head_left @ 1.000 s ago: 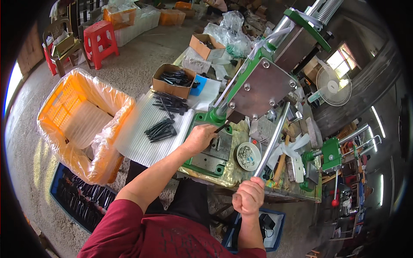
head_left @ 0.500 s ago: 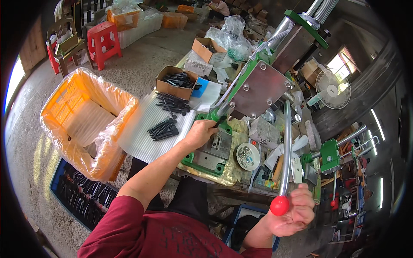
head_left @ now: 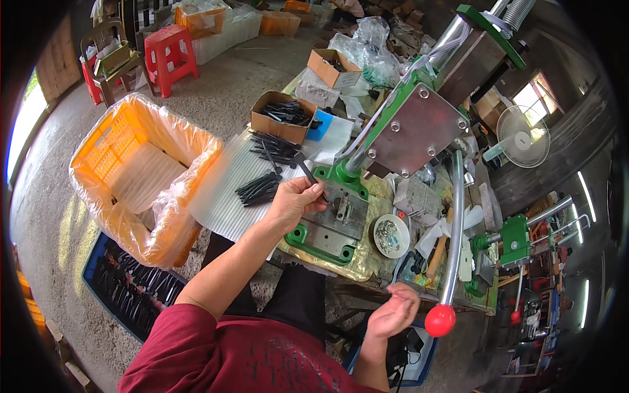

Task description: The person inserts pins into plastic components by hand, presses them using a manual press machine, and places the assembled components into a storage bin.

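Note:
My left hand (head_left: 295, 204) pinches a long thin black part (head_left: 306, 169) with a broader far end, tilted up beside the press column. To its right, a small metal fixture (head_left: 343, 211) sits on the green base (head_left: 339, 253) of a hand lever press (head_left: 418, 131). My right hand (head_left: 392, 313) hangs in front of the table edge, fingers loosely curled and apart, holding nothing. The lever's red ball knob (head_left: 439, 320) is just to its right, not touched. Similar black parts (head_left: 260, 188) lie in bunches on ribbed foam sheet (head_left: 219, 208) left of my left hand.
A cardboard box (head_left: 283, 118) of black parts stands behind the bunches. At the left is a plastic-lined orange crate (head_left: 84, 164), with a blue bin (head_left: 98, 288) of black parts below. A bowl (head_left: 392, 236) of small metal pieces stands right of the base. A fan (head_left: 522, 140) is farther right.
My left hand has drawn back from the fixture, with the black part now raised in view. My right hand has left the red knob and moved left. The view has shifted slightly.

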The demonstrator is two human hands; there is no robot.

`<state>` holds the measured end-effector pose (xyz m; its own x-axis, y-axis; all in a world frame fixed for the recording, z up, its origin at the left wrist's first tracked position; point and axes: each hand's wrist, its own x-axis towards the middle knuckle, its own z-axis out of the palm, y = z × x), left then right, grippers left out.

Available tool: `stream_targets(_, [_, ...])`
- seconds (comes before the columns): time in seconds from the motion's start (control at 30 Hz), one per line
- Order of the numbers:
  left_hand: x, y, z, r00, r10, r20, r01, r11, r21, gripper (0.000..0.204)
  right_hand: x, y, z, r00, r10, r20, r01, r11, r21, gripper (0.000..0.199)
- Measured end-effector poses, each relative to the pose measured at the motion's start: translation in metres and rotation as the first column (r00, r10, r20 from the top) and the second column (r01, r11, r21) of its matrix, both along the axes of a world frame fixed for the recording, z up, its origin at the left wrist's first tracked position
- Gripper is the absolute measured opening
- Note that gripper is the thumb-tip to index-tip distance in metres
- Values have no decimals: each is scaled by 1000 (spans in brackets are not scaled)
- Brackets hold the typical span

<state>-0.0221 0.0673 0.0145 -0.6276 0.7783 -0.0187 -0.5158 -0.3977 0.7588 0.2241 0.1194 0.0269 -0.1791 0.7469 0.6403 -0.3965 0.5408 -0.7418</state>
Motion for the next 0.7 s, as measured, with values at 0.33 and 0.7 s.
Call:
stream_targets(0.33, [8,-21,0,992,32,123,-36,999,32,9,-14,-23,-39,970,160,185,-129,977,-168,20])
stream_targets(0.7, [12,-32,-1,991,129,34,-129,992,5,11,-17,-28,-57,947,229,226,-177,957,-228,20])
